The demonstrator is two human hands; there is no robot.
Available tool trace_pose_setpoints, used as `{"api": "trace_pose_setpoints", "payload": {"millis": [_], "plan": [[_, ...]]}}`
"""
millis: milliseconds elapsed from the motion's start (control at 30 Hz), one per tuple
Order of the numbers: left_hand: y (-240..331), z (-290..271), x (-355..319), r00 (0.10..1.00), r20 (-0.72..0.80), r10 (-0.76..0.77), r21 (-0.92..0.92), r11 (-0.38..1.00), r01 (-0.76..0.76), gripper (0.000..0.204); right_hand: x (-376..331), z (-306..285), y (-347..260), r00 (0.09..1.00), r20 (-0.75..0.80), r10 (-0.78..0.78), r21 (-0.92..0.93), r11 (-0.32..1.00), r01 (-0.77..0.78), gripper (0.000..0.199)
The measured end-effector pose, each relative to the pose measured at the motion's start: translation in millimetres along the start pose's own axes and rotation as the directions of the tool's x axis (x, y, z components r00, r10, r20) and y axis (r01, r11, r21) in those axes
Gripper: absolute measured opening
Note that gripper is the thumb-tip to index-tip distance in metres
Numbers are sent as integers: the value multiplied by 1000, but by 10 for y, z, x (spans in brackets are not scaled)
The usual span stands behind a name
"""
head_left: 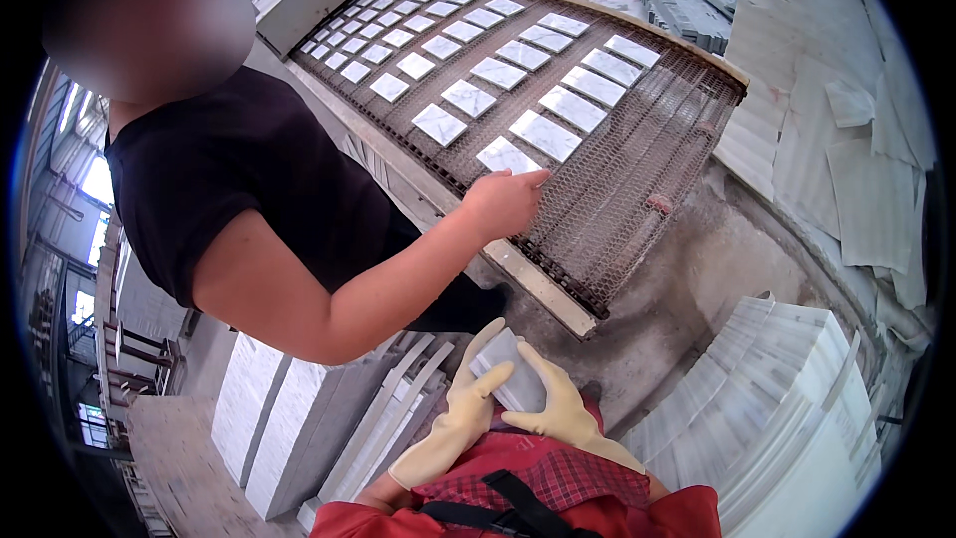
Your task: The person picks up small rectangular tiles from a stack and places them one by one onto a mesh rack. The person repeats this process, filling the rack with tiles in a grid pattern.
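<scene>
Close to my body, both hands in cream rubber gloves hold a small stack of grey-white stone tiles point(522, 391). My left hand point(472, 395) grips its left side, with the thumb laid across the front. On the right side, the fingers of my right hand point(558, 401) wrap the stack's edge. Ahead, rows of white marble tiles point(546, 134) with grey veins lie on a wire-mesh conveyor belt point(637, 209). A co-worker's bare hand point(506, 204) reaches over the belt's near end, beside the nearest tile point(506, 153).
The co-worker in a black shirt point(269, 159) stands at my left, an arm across my front. White stone slabs point(289, 418) are stacked at lower left, and a fanned row of pale slabs point(747, 399) stands at lower right. Pale sheets point(846, 179) cover the far right side.
</scene>
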State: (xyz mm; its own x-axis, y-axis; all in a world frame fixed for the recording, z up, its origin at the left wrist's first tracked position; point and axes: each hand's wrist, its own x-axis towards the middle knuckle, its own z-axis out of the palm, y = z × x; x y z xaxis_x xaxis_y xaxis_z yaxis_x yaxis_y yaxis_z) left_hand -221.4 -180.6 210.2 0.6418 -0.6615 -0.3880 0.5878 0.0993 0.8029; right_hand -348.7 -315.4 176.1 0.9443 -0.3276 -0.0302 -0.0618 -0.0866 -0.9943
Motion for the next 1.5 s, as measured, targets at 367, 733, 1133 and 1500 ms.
{"api": "trace_pose_setpoints", "payload": {"millis": [367, 733, 1133, 1500], "plan": [[-68, 55, -11, 997, -72, -22, 19, 1000, 23, 80, 10, -99, -32, 998, 50, 40, 89, 995, -44, 115], [66, 0, -30, 994, -109, 25, 89, 996, -16, 83, 164, 9, 128, 984, 147, 103, 319, 937, -146, 116], [292, -234, -160, 967, -255, 14, 186, 982, 35, 86, 436, 130, -249, 932, 305, 196, 247, 929, -276, 101], [465, -397, -415, 934, -357, 20, 67, 998, 4, 87, 633, 357, -397, 866, 462, 191, 238, 914, -328, 99]]}}
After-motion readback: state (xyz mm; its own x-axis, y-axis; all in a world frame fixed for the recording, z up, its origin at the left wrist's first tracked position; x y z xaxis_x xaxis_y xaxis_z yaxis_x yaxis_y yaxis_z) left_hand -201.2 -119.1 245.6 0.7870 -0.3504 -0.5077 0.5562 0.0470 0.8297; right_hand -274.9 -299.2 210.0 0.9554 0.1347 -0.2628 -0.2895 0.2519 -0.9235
